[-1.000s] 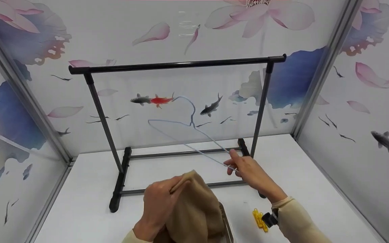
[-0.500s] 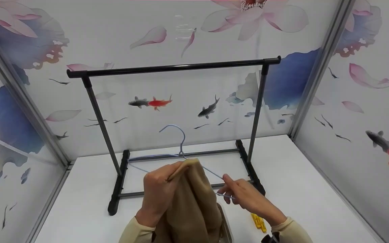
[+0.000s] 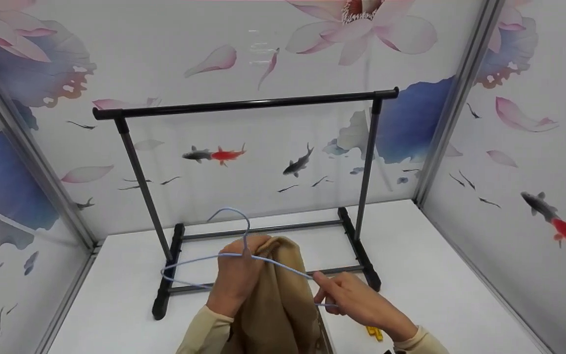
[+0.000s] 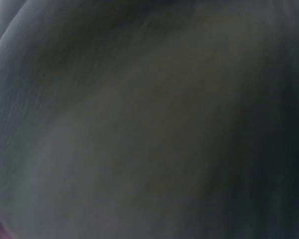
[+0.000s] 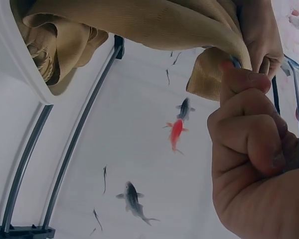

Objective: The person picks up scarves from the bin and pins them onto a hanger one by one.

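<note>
My left hand [image 3: 239, 275] grips the top of a bunched tan ribbed garment [image 3: 283, 295], which hangs below it. With my right hand [image 3: 356, 300] I hold the right end of a light blue wire hanger [image 3: 283, 265], thumb and fingers around it. The hanger's hook points up, and its upper wire crosses in front of my left hand and the garment's top. Its lower bar is hidden behind the hand and garment. In the right wrist view, my curled right fingers [image 5: 249, 124] are close to the garment's edge. Blurred fabric [image 4: 139, 124] fills the left wrist view.
A black clothes rack [image 3: 248, 104] stands behind the hands on the white table [image 3: 101, 295]. Yellow clips [image 3: 375, 333] lie near my right forearm. A white-rimmed container [image 5: 17, 50] holds part of the garment. Printed panels enclose the table on the sides and back.
My right hand has lowered the hanger and brought it left and nearer, so its upper wire now passes in front of my left hand. The left hand keeps its hold on the garment.
</note>
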A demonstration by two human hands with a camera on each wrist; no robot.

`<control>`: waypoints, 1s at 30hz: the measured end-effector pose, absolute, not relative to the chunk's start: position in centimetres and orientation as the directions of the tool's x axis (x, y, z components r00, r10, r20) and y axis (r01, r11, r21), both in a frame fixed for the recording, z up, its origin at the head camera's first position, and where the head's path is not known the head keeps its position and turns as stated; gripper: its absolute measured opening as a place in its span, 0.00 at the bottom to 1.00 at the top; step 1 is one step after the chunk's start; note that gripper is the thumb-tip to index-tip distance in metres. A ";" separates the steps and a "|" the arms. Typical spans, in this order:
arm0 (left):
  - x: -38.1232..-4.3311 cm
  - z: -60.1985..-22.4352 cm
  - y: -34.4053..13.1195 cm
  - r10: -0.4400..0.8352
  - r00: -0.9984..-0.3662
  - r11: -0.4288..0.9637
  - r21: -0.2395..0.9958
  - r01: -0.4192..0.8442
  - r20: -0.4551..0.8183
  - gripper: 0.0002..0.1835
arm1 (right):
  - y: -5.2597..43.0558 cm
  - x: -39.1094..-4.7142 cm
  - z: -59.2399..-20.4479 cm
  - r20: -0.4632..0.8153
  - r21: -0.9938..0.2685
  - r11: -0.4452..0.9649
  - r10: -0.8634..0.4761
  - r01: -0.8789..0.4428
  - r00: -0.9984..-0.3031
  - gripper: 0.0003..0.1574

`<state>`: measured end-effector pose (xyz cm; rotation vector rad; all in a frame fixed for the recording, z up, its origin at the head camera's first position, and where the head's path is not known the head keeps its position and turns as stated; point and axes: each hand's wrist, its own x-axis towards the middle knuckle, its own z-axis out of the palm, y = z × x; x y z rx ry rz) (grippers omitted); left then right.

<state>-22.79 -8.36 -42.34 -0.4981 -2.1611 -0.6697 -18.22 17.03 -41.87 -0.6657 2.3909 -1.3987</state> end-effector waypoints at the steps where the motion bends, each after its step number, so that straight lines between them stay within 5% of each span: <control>1: -23.0 -42.3 -8.3 0.119 -0.584 0.781 0.288 0.555 0.803 0.05 | 17.0 -18.1 -42.0 -0.023 -0.874 0.421 -0.533 -0.242 -0.846 0.37; 5: -23.2 -42.1 -7.8 0.143 -0.661 0.780 0.327 0.533 0.737 0.07 | 16.9 -17.9 -42.5 -0.052 -0.886 0.410 -0.549 -0.214 -0.834 0.37; 10: -22.9 -42.2 -8.3 0.349 -0.851 0.793 0.361 0.492 0.392 0.08 | 17.1 -17.9 -42.6 -0.097 -0.924 0.361 -0.534 -0.123 -0.840 0.40; 15: -21.9 -42.0 -9.4 0.422 -0.894 0.812 0.377 0.445 0.149 0.24 | 17.6 -18.1 -42.5 -0.110 -0.938 0.335 -0.537 -0.092 -0.837 0.43; 22: -18.7 -41.2 -11.7 0.370 -0.911 0.777 0.476 0.411 0.182 0.22 | 18.8 -18.2 -42.6 -0.103 -0.928 0.359 -0.499 -0.096 -0.861 0.44; 25: -16.9 -42.3 -12.7 0.297 -0.893 0.753 0.492 0.436 0.337 0.16 | 19.4 -18.3 -42.6 -0.100 -0.932 0.352 -0.481 -0.087 -0.871 0.44; 28: -15.5 -44.3 -13.3 0.083 -0.791 0.758 0.477 0.445 0.606 0.09 | 19.7 -18.4 -42.6 -0.098 -0.935 0.345 -0.478 -0.084 -0.873 0.44; 30: -14.8 -45.7 -13.5 -0.123 -0.733 0.770 0.531 0.355 0.669 0.10 | 20.0 -18.5 -42.5 -0.103 -0.935 0.345 -0.475 -0.077 -0.874 0.43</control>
